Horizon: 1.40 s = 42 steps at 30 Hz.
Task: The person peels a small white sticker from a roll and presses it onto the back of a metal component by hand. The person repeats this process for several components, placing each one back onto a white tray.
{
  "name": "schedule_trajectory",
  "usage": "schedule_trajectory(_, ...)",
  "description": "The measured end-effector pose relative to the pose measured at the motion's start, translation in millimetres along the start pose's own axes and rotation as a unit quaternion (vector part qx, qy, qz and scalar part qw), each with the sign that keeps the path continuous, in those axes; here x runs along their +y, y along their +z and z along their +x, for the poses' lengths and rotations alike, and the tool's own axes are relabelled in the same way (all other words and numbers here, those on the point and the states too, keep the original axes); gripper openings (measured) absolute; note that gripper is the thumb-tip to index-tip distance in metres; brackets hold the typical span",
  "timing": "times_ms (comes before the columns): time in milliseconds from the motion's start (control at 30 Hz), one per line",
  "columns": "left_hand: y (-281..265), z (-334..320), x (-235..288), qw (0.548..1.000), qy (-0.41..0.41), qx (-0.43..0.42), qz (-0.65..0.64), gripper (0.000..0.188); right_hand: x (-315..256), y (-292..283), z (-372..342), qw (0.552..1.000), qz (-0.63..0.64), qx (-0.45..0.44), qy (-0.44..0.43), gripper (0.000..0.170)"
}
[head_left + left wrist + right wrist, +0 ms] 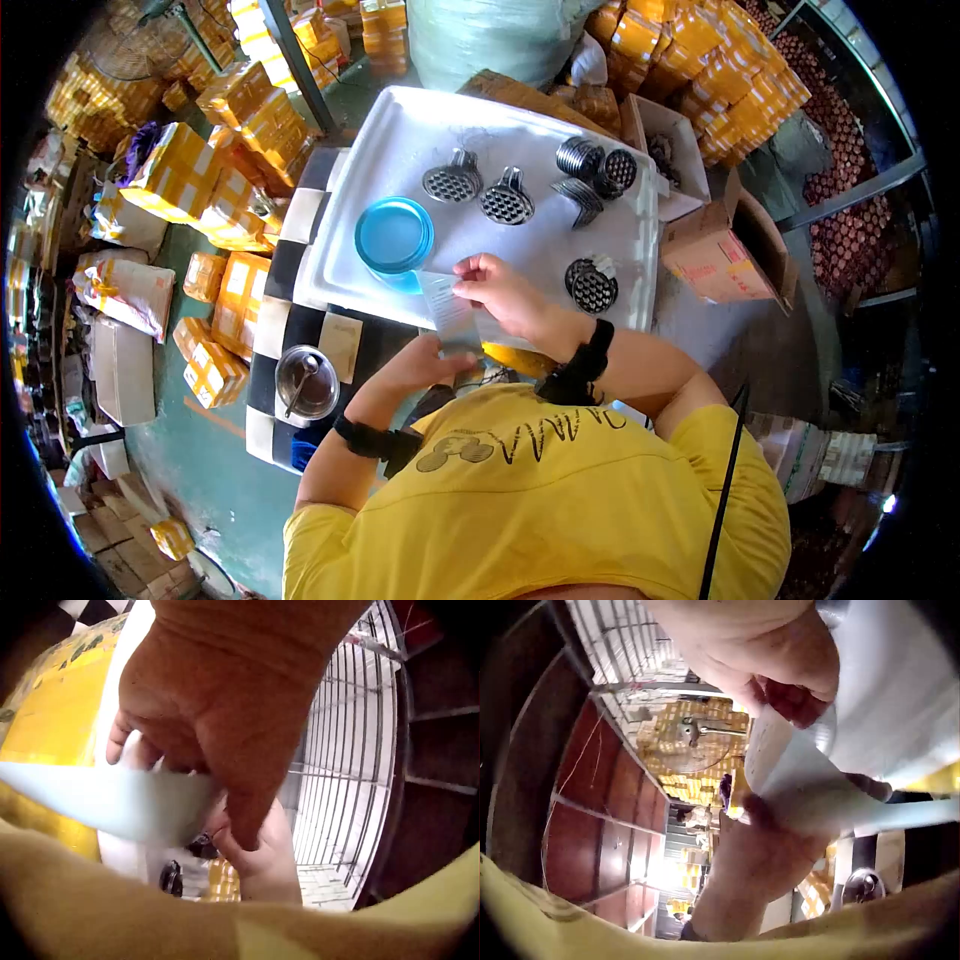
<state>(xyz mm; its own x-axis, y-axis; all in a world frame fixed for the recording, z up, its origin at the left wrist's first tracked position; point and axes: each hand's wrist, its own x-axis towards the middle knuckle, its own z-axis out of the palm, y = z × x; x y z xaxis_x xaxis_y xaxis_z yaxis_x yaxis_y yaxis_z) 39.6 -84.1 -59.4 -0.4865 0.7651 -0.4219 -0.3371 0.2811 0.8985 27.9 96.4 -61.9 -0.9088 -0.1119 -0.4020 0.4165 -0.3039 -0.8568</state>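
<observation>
A pale translucent strip (447, 303) with printed lines hangs between my hands at the near edge of the white tray (470, 265). My right hand (503, 296) pinches its upper right side between thumb and fingers. Lower down, my left hand (424, 364) holds the near end, its fingers partly hidden behind the strip in the left wrist view. A round blue roll-like piece (394, 236) lies on the tray to the left, and the strip's far end overlaps its near rim. Perforated dark round pieces with short stems (507, 198) lie farther back.
Stacked dark perforated pieces (592, 170) sit at the tray's far right, others (591, 286) nearer. A metal bowl (307, 382) stands on the checkered cloth (268, 340) at left. An open carton (725, 250) is right of the tray; taped boxes (215, 190) crowd the left.
</observation>
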Motion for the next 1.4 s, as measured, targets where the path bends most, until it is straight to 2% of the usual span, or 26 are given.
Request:
schedule_trajectory(33, -5, 4, -13, 0.992, 0.057, 0.001, -0.115, 0.048, -5, 2, -1, 0.997, -0.051, -0.027, -0.045, 0.026)
schedule_trajectory(67, -24, 14, -37, 0.99, 0.04, 0.002, -0.137, 0.059, -12, 4, -4, 0.99, -0.101, -0.053, -0.088, 0.025)
schedule_trajectory(100, -29, 14, -29, 0.968, 0.076, -0.002, -0.24, 0.062, -17, 5, -7, 0.977, -0.15, -0.078, -0.131, 0.025)
schedule_trajectory(133, -28, 13, -12, 0.954, 0.065, 0.023, -0.291, 0.06, -20, 6, -10, 0.967, -0.186, -0.111, -0.136, 0.024)
schedule_trajectory(167, -28, 14, 1, 0.938, 0.054, 0.046, -0.34, 0.058, -20, 7, -15, 0.948, -0.233, -0.119, -0.182, 0.025)
schedule_trajectory(200, -32, 24, -2, 0.937, 0.039, 0.069, -0.34, 0.049, -17, 7, -14, 0.942, -0.255, -0.101, -0.191, 0.025)
schedule_trajectory(333, -24, 40, -2, 0.939, 0.093, 0.188, -0.273, 0.035, -25, 10, -18, 0.91, -0.358, -0.014, -0.208, 0.024)
schedule_trajectory(433, -22, 44, -5, 0.939, 0.117, 0.241, -0.216, 0.034, -25, 8, -18, 0.896, -0.382, 0.035, -0.224, 0.022)
schedule_trajectory(567, -18, 42, 5, 0.942, 0.109, 0.254, -0.192, 0.033, -19, 7, -15, 0.883, -0.396, 0.06, -0.247, 0.015)
schedule_trajectory(633, -20, 40, 8, 0.938, 0.088, 0.225, -0.25, 0.033, -21, 9, -14, 0.888, -0.374, 0.07, -0.258, 0.012)
schedule_trajectory(733, -28, 46, -5, 0.925, 0.089, 0.172, -0.327, 0.032, -23, 6, -11, 0.804, -0.457, 0.078, -0.372, 0.007)
schedule_trajectory(833, -38, 53, -16, 0.933, 0.122, 0.139, -0.31, 0.033, -29, 9, -17, 0.764, -0.455, 0.033, -0.456, 0.005)
schedule_trajectory(900, -43, 48, -4, 0.84, 0.029, 0.107, -0.531, 0.038, -39, 9, -39, 0.789, -0.423, 0.006, -0.446, 0.003)
schedule_trajectory(967, -55, 45, -6, 0.848, 0.037, 0.125, -0.514, 0.031, -52, 3, -64, 0.817, -0.388, -0.009, -0.427, 0.006)
schedule_trajectory(1000, -61, 42, -8, 0.873, -0.004, 0.196, -0.447, 0.033, -53, -7, -75, 0.878, -0.31, 0.016, -0.365, 0.005)
schedule_trajectory(1033, -67, 39, -5, 0.941, -0.048, 0.204, -0.267, 0.029, -56, -18, -86, 0.926, -0.227, 0.04, -0.299, 0.007)
schedule_trajectory(1067, -74, 34, 3, 0.972, -0.089, 0.204, -0.076, 0.026, -63, -27, -94, 0.941, -0.161, 0.047, -0.293, 0.01)
schedule_trajectory(1100, -77, 31, 11, 0.965, -0.125, 0.196, 0.12, 0.025, -70, -36, -101, 0.952, -0.093, 0.055, -0.288, 0.013)
schedule_trajectory(1133, -73, 30, 19, 0.928, -0.036, 0.257, 0.268, 0.024, -71, -46, -103, 0.939, -0.108, 0.097, -0.311, 0.015)
schedule_trajectory(1167, -65, 31, 26, 0.858, 0.057, 0.31, 0.405, 0.024, -70, -56, -104, 0.924, -0.124, 0.138, -0.334, 0.017)
schedule_trajectory(1200, -57, 31, 35, 0.759, 0.15, 0.352, 0.526, 0.025, -69, -65, -107, 0.923, -0.139, 0.193, -0.303, 0.02)
schedule_trajectory(1233, -51, 35, 51, 0.761, 0.207, 0.358, 0.5, 0.023, -68, -70, -108, 0.918, -0.145, 0.212, -0.302, 0.02)
schedule_trajectory(1300, -42, 61, 65, 0.827, 0.258, 0.343, 0.363, 0.025, -63, -78, -113, 0.907, -0.158, 0.252, -0.299, 0.02)
schedule_trajectory(1333, -40, 81, 63, 0.923, 0.176, 0.278, 0.201, 0.026, -60, -82, -116, 0.9, -0.183, 0.272, -0.289, 0.021)
schedule_trajectory(1367, -48, 112, 49, 0.982, 0.077, 0.17, 0.037, 0.037, -59, -81, -119, 0.9, -0.157, 0.28, -0.294, 0.021)
schedule_trajectory(1400, -49, 136, 36, 0.986, 0.012, 0.144, -0.084, 0.046, -56, -79, -122, 0.9, -0.13, 0.287, -0.3, 0.022)
